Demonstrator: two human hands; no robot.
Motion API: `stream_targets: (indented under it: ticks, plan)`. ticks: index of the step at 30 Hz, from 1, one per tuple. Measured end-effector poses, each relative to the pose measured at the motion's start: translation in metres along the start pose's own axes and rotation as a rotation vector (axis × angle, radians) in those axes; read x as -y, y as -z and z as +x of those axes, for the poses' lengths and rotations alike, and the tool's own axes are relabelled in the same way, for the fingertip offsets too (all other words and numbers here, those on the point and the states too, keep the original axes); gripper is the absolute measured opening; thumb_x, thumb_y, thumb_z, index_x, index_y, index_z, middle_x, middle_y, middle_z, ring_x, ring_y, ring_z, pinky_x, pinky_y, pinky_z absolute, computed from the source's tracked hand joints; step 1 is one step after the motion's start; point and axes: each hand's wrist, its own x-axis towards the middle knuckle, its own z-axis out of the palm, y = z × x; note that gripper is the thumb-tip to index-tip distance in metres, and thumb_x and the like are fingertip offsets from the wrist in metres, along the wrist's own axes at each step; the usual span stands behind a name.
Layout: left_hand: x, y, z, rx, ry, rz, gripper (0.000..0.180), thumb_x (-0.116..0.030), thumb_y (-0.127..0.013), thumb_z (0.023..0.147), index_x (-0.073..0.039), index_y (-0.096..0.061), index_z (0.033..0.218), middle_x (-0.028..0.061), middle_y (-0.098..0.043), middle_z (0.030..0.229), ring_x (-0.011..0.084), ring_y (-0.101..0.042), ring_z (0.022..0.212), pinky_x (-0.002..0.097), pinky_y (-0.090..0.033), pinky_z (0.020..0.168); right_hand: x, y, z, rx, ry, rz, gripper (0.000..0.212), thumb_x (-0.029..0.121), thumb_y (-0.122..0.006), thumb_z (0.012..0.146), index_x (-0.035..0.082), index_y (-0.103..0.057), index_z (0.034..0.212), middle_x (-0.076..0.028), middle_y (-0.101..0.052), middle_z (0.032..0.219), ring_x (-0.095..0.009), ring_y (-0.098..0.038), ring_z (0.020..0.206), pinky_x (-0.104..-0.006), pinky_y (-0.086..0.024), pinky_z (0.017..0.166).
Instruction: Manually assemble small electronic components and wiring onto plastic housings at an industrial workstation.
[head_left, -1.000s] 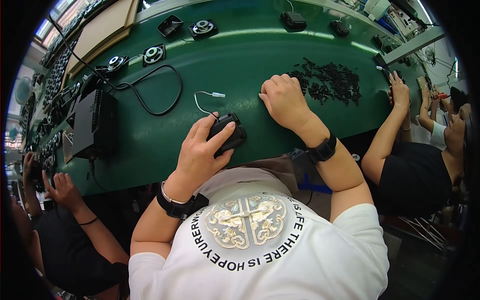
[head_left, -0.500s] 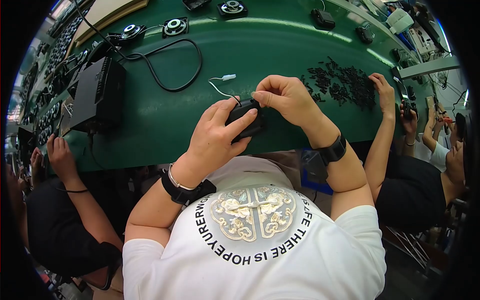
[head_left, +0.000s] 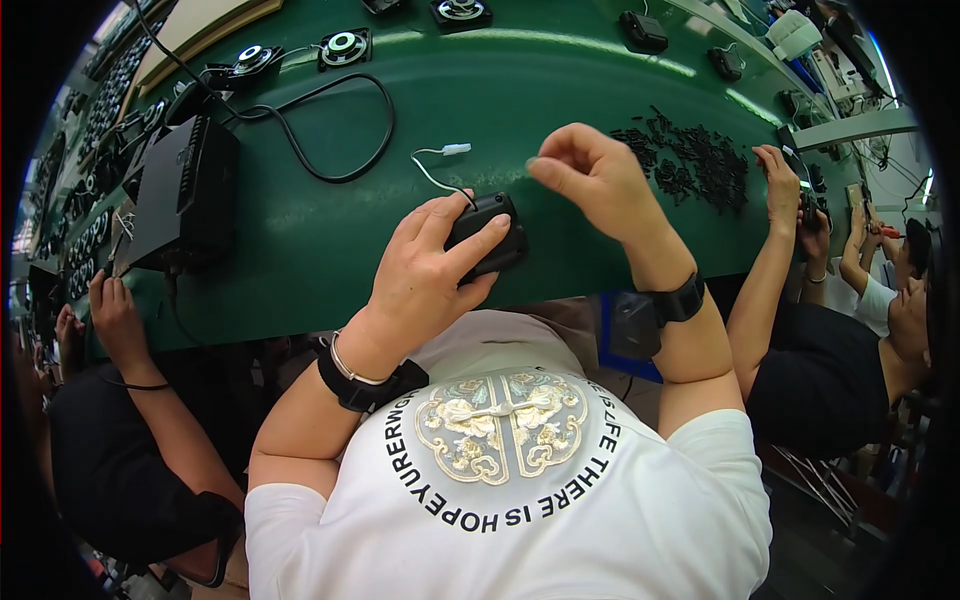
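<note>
My left hand (head_left: 425, 255) is wrapped over a small black plastic housing (head_left: 492, 208), holding it close to the table's near edge. Its far corner shows a round hole, while my fingers cover much of the rest. Out of the housing's far side runs a thin white wire ending in a white connector (head_left: 456, 149), which lies on the table. Up and to the right of the housing, my right hand (head_left: 598, 180) hangs apart from it. Thumb and fingertips there are pinched together, and whatever they may hold cannot be made out.
Small black parts (head_left: 700, 165) lie heaped right of my right hand. A black box (head_left: 185, 195) with a cable (head_left: 335, 178) stands to the left. Speakers (head_left: 344, 48) sit along the far side of the green table (head_left: 330, 270). Co-workers' hands (head_left: 782, 188) are at both sides.
My right hand has lifted off the housing's far right corner and moved up and to the right. My left hand keeps its hold on the housing.
</note>
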Motion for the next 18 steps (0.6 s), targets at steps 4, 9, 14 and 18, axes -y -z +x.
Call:
stream_targets:
  ticks: [4,9,14,18]
  plan:
    - [0.000,-0.002,0.000,-0.007,-0.001,0.007,0.061,-0.010,-0.079,0.063,-0.015,-0.066,0.122,0.0198,-0.056,0.122,0.0367,-0.057,0.109,0.0448,-0.047,0.094,-0.017,0.041,-0.017,-0.156,0.015,-0.057,0.014,0.015,-0.071,0.088,0.003,-0.066,0.089,0.002,-0.059,0.075,-0.006,-0.053,0.070,-0.0217,-0.044,0.063]
    - [0.001,-0.002,-0.001,-0.009,0.019,0.013,0.059,-0.010,-0.079,0.063,-0.016,-0.067,0.121,0.0195,-0.057,0.121,0.0368,-0.057,0.109,0.0456,-0.047,0.094,-0.028,0.027,-0.022,-0.194,0.209,-0.588,0.013,0.014,-0.072,0.085,0.002,-0.067,0.089,-0.004,-0.058,0.073,-0.013,-0.056,0.068,-0.0248,-0.047,0.064]
    - [0.000,-0.003,0.001,0.003,0.016,0.015,0.060,-0.010,-0.079,0.063,-0.016,-0.067,0.121,0.0191,-0.057,0.120,0.0365,-0.057,0.108,0.0456,-0.047,0.094,-0.039,0.017,-0.016,-0.282,0.291,-0.810,0.012,0.011,-0.071,0.082,0.003,-0.069,0.091,-0.008,-0.057,0.075,-0.018,-0.057,0.068,-0.0277,-0.048,0.065]
    - [0.000,-0.004,0.000,-0.004,0.028,0.009,0.059,-0.011,-0.079,0.063,-0.017,-0.067,0.121,0.0189,-0.057,0.120,0.0361,-0.057,0.108,0.0454,-0.047,0.094,-0.028,0.015,-0.015,-0.215,0.347,-0.930,0.013,0.011,-0.070,0.085,0.002,-0.068,0.094,-0.006,-0.059,0.076,-0.016,-0.060,0.072,-0.0263,-0.048,0.065]
